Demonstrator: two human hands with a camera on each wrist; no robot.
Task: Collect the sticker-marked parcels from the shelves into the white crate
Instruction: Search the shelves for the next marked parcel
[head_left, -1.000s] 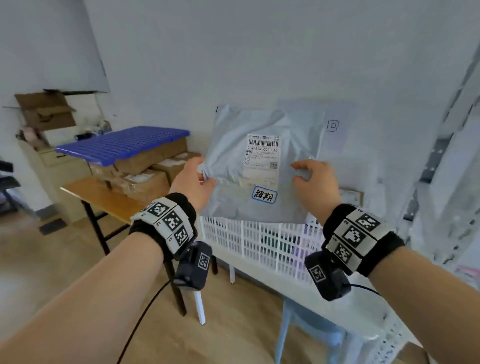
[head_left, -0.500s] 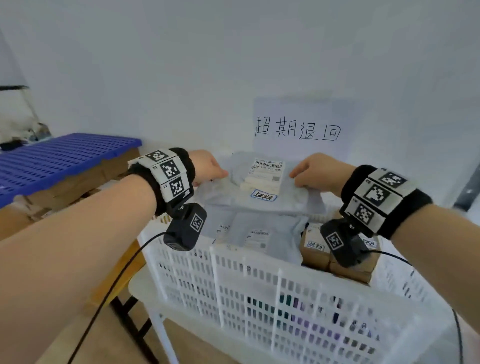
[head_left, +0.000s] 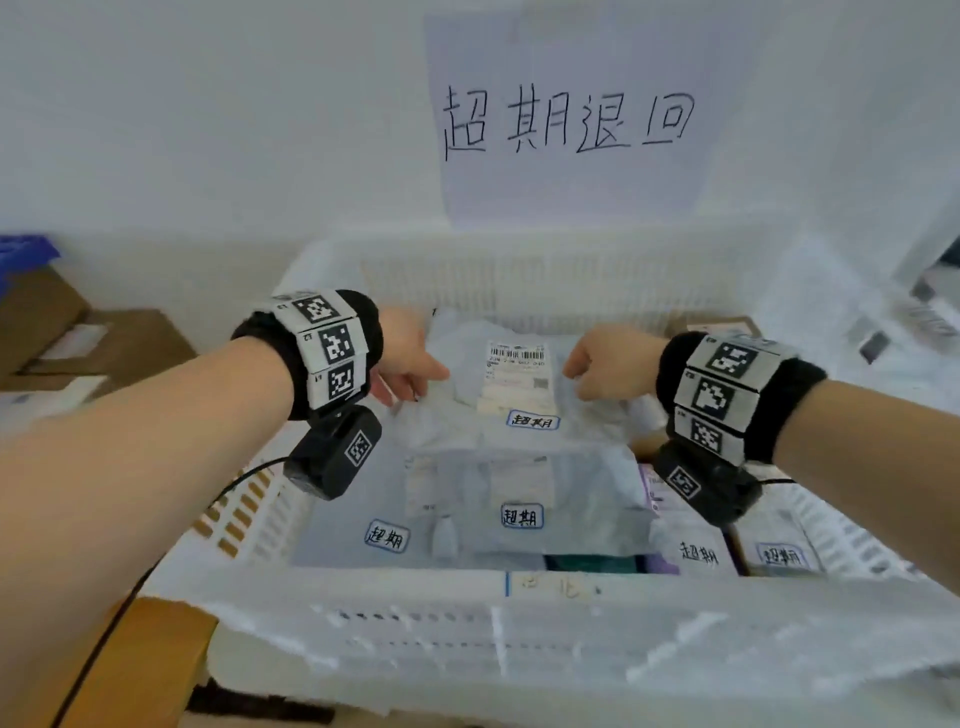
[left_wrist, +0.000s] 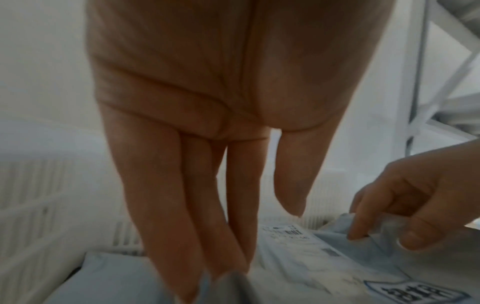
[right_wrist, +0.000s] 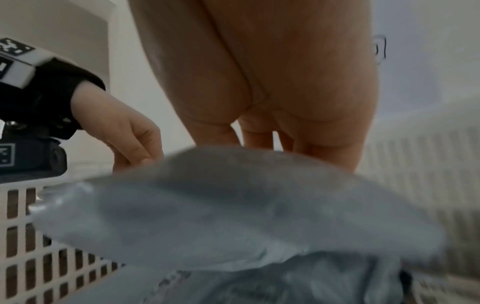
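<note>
The big white slatted plastic crate (head_left: 519, 639) now fills the lower view, where a second ago only its near wall showed below the raised bag, so the person has stepped right up to it and the camera looks down over the rim. The crinkled grey plastic mailer bag (head_left: 498, 410), held up against the wall a second ago and hovering over the rim half a second back, is now down inside the crate, lying on top of the other grey bags, its white shipping label (head_left: 517, 376) and blue-edged sticker (head_left: 533, 420) facing up. That reads as the drop nearly done: this parcel is in, only the release is left. The left hand (head_left: 410, 358) pinches the bag's left edge, fingers (left_wrist: 197, 236) long and close together with the film caught at their tips; the right hand (head_left: 608, 364) grips the right edge, fingers curled into the plastic. Room is tight at the sides: brown cardboard boxes (head_left: 691, 325) crowd the far right corner, more stickered parcels (head_left: 698, 551) line the right wall, and the crate's far wall sits just behind the bag. Straight up is free, so lifting both hands clear looks the easy way out.
</note>
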